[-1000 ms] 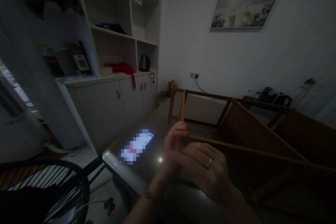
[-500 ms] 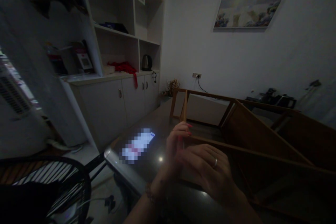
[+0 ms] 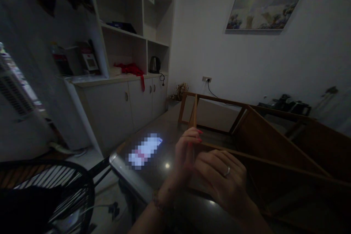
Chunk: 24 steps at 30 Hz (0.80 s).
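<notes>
My left hand [image 3: 186, 151] is raised over the glossy table [image 3: 153, 179], its fingers curled and bent toward the right. Red nails show on it, and a bracelet circles the wrist. Close against it is my right hand [image 3: 223, 177], fingers folded and a ring on one of them. The fingertips of both hands meet near the near rail of a wooden shelf frame [image 3: 263, 157], which lies on its side across the table. Whatever is pinched between the hands, if anything, is too small and dim to make out. A lit phone [image 3: 145, 151], its screen blurred, lies left of my hands.
At the left stands a black slatted chair [image 3: 87, 190] by the table corner. White cabinets [image 3: 109, 109] line the wall behind, bearing a kettle [image 3: 155, 65] and a red cloth [image 3: 131, 69]. Dark appliances [image 3: 298, 108] stand beyond the frame at right.
My view has shifted slightly. Both hands stay together in nearly the same place, the right hand's fingers a little more curled. The shelf frame and phone have not moved.
</notes>
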Each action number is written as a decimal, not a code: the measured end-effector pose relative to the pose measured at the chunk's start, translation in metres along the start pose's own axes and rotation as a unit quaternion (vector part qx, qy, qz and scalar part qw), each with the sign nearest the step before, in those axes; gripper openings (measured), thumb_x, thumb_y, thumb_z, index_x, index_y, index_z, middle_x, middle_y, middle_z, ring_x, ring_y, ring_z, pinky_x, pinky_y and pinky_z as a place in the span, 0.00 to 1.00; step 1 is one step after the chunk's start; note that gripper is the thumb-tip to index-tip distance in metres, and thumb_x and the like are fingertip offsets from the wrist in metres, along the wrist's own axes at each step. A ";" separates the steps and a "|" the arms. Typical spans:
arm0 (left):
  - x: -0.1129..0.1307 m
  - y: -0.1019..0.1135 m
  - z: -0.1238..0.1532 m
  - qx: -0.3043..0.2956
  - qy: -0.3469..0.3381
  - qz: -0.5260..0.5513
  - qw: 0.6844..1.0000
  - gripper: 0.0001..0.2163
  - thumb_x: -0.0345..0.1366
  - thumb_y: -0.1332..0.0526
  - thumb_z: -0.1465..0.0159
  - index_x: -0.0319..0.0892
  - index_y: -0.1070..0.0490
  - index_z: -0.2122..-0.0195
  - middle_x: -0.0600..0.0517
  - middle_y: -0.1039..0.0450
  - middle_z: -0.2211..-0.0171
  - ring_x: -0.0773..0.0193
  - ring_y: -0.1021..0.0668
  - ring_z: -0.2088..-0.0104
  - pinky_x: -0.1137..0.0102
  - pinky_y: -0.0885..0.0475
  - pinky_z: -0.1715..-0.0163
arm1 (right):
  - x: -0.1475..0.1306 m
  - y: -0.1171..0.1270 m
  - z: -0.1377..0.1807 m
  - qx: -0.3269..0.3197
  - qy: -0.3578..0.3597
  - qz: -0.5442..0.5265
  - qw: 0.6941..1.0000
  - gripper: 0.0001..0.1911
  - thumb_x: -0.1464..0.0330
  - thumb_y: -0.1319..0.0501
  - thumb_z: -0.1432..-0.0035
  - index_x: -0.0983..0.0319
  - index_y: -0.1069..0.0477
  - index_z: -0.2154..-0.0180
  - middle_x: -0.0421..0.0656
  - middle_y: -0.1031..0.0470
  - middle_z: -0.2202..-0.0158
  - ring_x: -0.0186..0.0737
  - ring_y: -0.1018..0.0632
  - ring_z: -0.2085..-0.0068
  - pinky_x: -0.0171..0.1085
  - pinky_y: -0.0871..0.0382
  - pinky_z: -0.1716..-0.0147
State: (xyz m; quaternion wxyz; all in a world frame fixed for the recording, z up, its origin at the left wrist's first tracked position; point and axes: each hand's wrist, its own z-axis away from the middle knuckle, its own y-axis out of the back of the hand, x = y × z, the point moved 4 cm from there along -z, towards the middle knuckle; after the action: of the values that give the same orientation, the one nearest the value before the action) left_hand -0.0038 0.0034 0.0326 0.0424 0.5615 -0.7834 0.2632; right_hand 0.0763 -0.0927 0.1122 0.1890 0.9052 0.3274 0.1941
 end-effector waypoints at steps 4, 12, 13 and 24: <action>-0.001 0.000 0.001 0.013 -0.009 0.004 1.000 0.13 0.39 0.50 0.24 0.46 0.27 0.56 0.49 0.25 0.59 0.58 0.23 0.51 0.55 0.27 0.47 | 0.001 -0.003 0.000 -0.006 -0.005 0.002 1.000 0.09 0.70 0.42 0.29 0.60 0.30 0.66 0.37 0.21 0.71 0.31 0.25 0.72 0.34 0.33 0.67; -0.001 0.001 0.001 0.012 -0.003 0.008 1.000 0.12 0.39 0.50 0.25 0.46 0.27 0.56 0.50 0.25 0.59 0.59 0.23 0.50 0.56 0.27 0.46 | 0.001 -0.002 0.002 0.018 -0.003 -0.007 1.000 0.04 0.71 0.40 0.31 0.61 0.29 0.63 0.38 0.21 0.70 0.32 0.24 0.70 0.34 0.31 0.66; -0.001 0.001 0.002 0.013 -0.004 0.008 1.000 0.12 0.39 0.50 0.25 0.46 0.27 0.56 0.50 0.25 0.59 0.59 0.23 0.50 0.56 0.27 0.46 | 0.001 -0.001 0.003 0.024 0.003 -0.013 1.000 0.02 0.72 0.39 0.32 0.61 0.29 0.61 0.39 0.20 0.68 0.32 0.23 0.68 0.34 0.30 0.65; -0.004 0.000 -0.001 0.010 -0.020 0.015 1.000 0.12 0.40 0.49 0.25 0.46 0.27 0.56 0.51 0.25 0.60 0.59 0.22 0.52 0.58 0.26 0.50 | 0.000 -0.004 0.002 -0.006 0.028 -0.049 0.998 0.05 0.72 0.40 0.31 0.63 0.25 0.58 0.40 0.18 0.66 0.34 0.19 0.63 0.33 0.24 0.59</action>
State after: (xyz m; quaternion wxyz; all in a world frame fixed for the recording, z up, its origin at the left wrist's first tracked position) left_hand -0.0028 0.0070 0.0322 0.0170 0.5555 -0.7895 0.2605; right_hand 0.0757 -0.0904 0.1089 0.1943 0.8810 0.3756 0.2119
